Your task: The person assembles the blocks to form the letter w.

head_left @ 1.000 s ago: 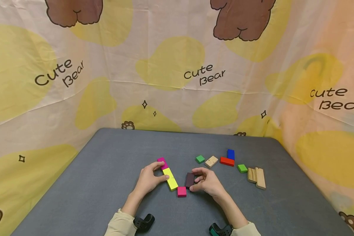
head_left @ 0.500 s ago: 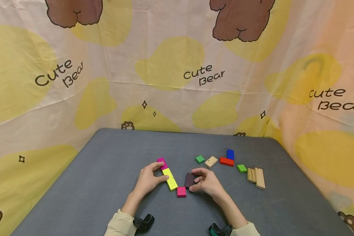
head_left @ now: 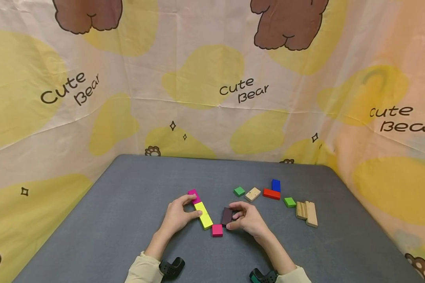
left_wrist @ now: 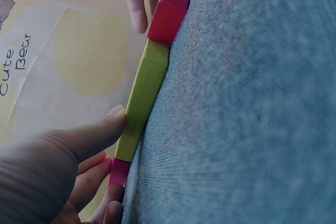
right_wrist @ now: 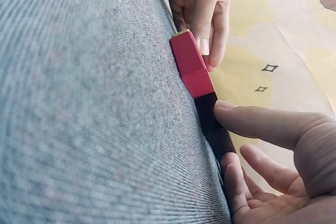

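In the head view my left hand (head_left: 177, 215) has its thumb on the yellow block (head_left: 206, 221) and its fingers curled at the magenta block (head_left: 196, 197) beyond it. The left wrist view shows thumb and fingers spanning both pieces. A pinkish-red block (head_left: 217, 231) lies at the yellow block's near end. My right hand (head_left: 248, 221) grips a dark block (head_left: 226, 216) lengthwise, fingertips at the far end and thumb at the near end. In the right wrist view this dark block (right_wrist: 207, 116) lies flat against the pinkish-red one, forming a V with the others.
Behind the right hand lie a green block (head_left: 239, 191), a natural wood block (head_left: 253, 194), a red block (head_left: 271, 194) and a blue block (head_left: 276, 185). A light-green block (head_left: 289, 202) and plain wooden pieces (head_left: 311, 214) lie further right. A printed cloth (head_left: 198, 78) surrounds the grey table (head_left: 156, 177).
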`<state>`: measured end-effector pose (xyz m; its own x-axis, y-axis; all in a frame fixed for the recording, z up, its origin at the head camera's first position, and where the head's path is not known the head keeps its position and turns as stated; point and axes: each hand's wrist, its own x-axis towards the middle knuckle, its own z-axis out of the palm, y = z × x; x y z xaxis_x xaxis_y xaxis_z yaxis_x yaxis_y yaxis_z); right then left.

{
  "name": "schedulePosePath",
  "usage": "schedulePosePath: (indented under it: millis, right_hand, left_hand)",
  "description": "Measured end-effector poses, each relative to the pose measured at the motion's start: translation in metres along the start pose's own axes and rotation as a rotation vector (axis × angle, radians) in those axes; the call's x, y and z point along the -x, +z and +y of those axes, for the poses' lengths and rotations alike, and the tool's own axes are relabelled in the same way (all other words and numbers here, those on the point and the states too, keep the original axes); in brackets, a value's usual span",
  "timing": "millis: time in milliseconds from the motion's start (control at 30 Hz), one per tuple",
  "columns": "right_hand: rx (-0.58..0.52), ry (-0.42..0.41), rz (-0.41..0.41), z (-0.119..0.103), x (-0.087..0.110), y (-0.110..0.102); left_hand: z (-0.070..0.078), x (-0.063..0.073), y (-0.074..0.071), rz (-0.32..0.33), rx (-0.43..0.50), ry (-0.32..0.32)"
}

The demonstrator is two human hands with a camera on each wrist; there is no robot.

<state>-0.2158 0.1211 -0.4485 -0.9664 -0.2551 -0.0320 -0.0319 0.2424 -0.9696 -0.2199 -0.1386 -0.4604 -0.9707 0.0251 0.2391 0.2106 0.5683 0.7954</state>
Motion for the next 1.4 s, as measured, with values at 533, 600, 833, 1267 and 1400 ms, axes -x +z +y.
schedulePosePath:
  millis: [533, 600, 833, 1267, 1400]
  right_hand:
    - [0.01, -0.025, 0.221, 0.004, -0.005, -0.009]
    - [0.015, -0.044, 0.266, 0.005, -0.006, -0.013]
    - [0.091, -0.082, 0.316, 0.004, -0.013, -0.034]
    - [0.151, -0.029, 0.356, 0.014, -0.036, -0.064]
    - [0.161, -0.002, 0.403, 0.019, -0.04, -0.066]
  left_hand:
    - [0.0, 0.0, 0.0, -0.002, 0.011, 0.006]
    - [-0.001, 0.0, 0.0, 0.0, 0.009, 0.004]
    - [-0.003, -0.001, 0.001, 0.001, 0.022, 0.008]
    - [-0.002, -0.001, -0.001, 0.002, 0.005, 0.0]
    - [-0.002, -0.001, -0.001, -0.005, 0.011, -0.012]
